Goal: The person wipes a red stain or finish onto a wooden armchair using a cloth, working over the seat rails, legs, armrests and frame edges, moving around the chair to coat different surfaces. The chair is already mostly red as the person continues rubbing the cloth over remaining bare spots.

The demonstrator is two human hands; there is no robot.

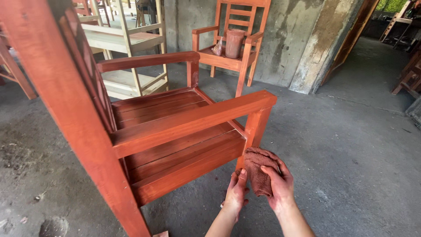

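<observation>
Your right hand has its fingers closed around a stained brown rag, held just beside the front leg of the red-stained armchair. Your left hand hangs beside it, fingers loosely open, thumb touching the rag's lower edge. Concrete floor beneath.

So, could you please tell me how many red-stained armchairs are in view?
2: the near armchair beside the hands, and a far armchair against the concrete wall. Cropped furniture at the edges may hide more.
</observation>
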